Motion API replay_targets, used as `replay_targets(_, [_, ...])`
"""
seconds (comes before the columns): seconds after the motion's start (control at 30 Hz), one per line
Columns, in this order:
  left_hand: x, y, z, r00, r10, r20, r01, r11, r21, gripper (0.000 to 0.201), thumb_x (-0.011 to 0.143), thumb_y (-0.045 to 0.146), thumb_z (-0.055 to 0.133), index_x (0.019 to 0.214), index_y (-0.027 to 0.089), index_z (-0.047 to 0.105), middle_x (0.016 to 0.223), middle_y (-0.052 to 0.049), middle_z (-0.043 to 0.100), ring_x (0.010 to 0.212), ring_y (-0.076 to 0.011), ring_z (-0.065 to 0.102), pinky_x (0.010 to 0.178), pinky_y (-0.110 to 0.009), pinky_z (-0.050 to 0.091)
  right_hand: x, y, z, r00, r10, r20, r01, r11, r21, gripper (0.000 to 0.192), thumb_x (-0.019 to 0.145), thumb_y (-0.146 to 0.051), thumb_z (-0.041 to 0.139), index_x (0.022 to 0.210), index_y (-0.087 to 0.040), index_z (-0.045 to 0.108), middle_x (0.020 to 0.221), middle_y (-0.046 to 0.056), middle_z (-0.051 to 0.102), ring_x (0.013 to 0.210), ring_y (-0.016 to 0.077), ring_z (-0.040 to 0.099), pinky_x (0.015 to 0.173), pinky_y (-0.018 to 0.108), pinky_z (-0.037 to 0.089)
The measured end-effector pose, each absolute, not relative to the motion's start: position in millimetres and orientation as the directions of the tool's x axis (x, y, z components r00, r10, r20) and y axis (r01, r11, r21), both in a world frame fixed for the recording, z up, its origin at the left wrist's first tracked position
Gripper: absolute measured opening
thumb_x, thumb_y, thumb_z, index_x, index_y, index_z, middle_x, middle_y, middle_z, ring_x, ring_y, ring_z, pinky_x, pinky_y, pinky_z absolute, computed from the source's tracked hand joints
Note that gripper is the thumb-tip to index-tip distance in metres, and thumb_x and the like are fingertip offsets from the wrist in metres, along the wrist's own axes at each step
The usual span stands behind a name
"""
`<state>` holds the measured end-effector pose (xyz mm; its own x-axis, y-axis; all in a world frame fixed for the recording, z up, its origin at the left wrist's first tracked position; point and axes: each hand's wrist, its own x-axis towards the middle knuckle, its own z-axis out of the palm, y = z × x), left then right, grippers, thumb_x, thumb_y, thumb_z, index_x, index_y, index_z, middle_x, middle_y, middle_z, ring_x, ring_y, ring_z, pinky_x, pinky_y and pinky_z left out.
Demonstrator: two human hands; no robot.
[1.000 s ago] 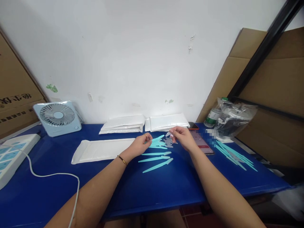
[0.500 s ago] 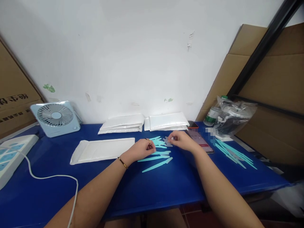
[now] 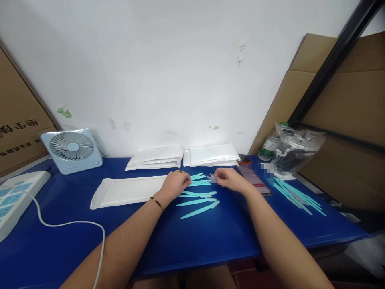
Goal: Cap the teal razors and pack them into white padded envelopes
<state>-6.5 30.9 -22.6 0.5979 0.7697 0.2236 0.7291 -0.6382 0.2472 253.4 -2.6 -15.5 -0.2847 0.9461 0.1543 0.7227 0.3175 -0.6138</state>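
My left hand [image 3: 176, 184] rests on the blue table [image 3: 210, 237] with its fingers pinched on a teal plastic blade [image 3: 200, 182], one of several lying in a small heap. My right hand [image 3: 230, 180] sits just to the right of that heap and pinches a small clear plastic cap [image 3: 212, 178] at its fingertips. Three capped teal blades [image 3: 200, 202] lie side by side nearer to me. A white padded envelope [image 3: 129, 190] lies flat to the left of my left hand.
Two stacks of white envelopes [image 3: 183, 156] sit against the wall. A small fan [image 3: 72, 149] and a white device [image 3: 16, 198] with a cable [image 3: 60, 223] are at the left. A phone [image 3: 255, 180], more teal blades [image 3: 297, 194], a plastic bag [image 3: 296, 150] and cardboard [image 3: 339, 120] are at the right.
Both hands have dropped from just above the heap down onto the table. My left hand slid slightly left and back; my right hand now holds a cap beside the heap.
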Motion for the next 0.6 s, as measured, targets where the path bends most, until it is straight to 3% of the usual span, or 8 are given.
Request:
replay_targets(0.17, [-10,26,-15,0.568,0.780,0.262,0.705,-0.626,0.334,0.016,0.089,0.026,0.043,0.085,0.020,0.058,0.079,-0.002,0.065,0.075,-0.0165,0.058,0.066,-0.026,0.038,253,-5,-11,-0.222,0.950,0.219,0.650,0.311,-0.694,0.014,0.076,-0.026,0.053,0.082,-0.018,0.062,0.063,-0.002,0.054,0.055,0.0107,0.047,0.050,0.021,0.034])
replay_targets(0.37, [-11,27,-16,0.522,0.797,0.303,0.624,-0.599,0.501,0.023,0.094,0.031,0.032,0.095,0.021,0.053,0.068,0.000,0.059,0.062,-0.0156,0.055,0.058,-0.025,0.037,253,0,-10,-0.113,0.968,0.224,0.502,0.250,-0.828,0.022,0.076,-0.037,0.061,0.083,-0.017,0.065,0.059,-0.001,0.057,0.052,0.0122,0.052,0.051,0.024,0.039])
replay_targets(0.47, [-9,32,-18,0.481,0.796,0.366,0.595,-0.604,0.531,0.034,0.095,0.034,0.028,0.089,0.020,0.058,0.078,-0.003,0.062,0.075,-0.0167,0.058,0.068,-0.026,0.041,251,0,-9,-0.017,0.980,0.199,0.285,0.195,-0.938,0.025,0.071,-0.039,0.068,0.081,-0.016,0.064,0.062,0.000,0.060,0.052,0.0126,0.056,0.051,0.025,0.041])
replay_targets(0.6, [-9,36,-21,0.444,0.814,0.375,0.618,-0.582,0.529,0.026,0.091,0.034,0.039,0.092,0.020,0.061,0.087,-0.004,0.063,0.084,-0.0196,0.058,0.074,-0.029,0.043,245,-2,-5,0.026,0.991,0.130,-0.009,0.130,-0.992,0.026,0.068,-0.036,0.072,0.082,-0.016,0.063,0.062,0.000,0.062,0.048,0.0108,0.056,0.048,0.023,0.040])
